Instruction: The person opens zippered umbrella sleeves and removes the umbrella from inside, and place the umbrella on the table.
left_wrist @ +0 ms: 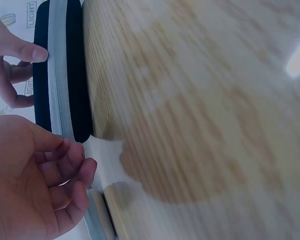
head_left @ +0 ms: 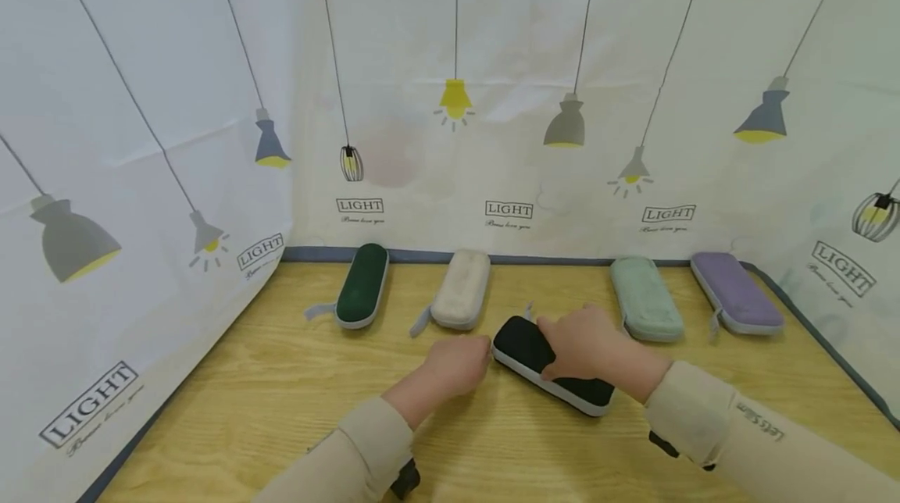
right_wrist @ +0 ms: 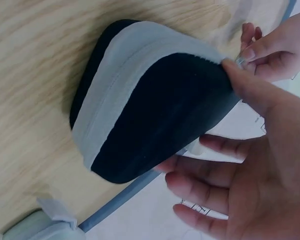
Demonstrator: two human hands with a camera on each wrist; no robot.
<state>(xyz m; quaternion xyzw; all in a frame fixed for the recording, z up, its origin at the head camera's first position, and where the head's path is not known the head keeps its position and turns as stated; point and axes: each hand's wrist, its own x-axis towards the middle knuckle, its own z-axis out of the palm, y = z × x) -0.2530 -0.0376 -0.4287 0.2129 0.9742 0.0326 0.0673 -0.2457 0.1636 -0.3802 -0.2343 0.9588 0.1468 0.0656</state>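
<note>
A black zip case with a light grey zip band lies at an angle on the wooden table. My right hand grips it from above, its thumb on the near side and fingers on the far side. At the case's left end, my left hand pinches a small zip pull, which shows silvery in the right wrist view. The zip looks closed along the side seen in the left wrist view. Much of the pull is hidden by the left fingertips.
Along the back stand a dark green case, a cream case, a mint green case and a purple case. A white sheet printed with hanging lamps walls the wooden table at the back and sides.
</note>
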